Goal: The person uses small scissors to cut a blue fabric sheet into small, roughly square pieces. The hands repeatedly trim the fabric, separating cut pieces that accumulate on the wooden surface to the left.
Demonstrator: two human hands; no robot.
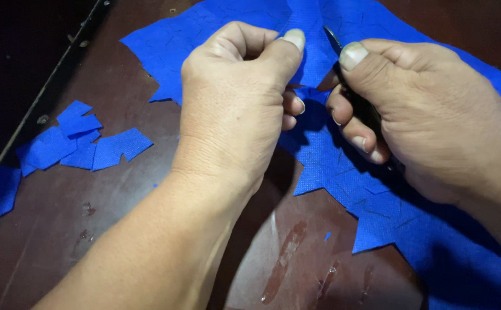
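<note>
1. We see a large sheet of blue fabric spread over the upper and right part of a dark brown table, its near edge cut into jagged points.
2. A raised fold of that fabric stands between the two hands, near the top middle of the view.
3. Our left hand comes in from the lower left, forearm angled up toward the centre, back of the hand facing us. Its thumb is pressed against the curled forefinger, pinching the raised fold; the other fingers curl beneath.
4. Our right hand enters from the right edge, knuckles up, thumb pointing toward the left hand. It is closed around a slim dark tool, whose tip shows just above the thumb and touches the fabric; we cannot tell what kind of tool it is.
5. The two thumbs sit near one another, with the fold between them.
6. A pile of small blue offcuts lies well apart on the left of the table, beside its dark edge.
7. One tiny blue scrap rests near the jagged edge.
</note>
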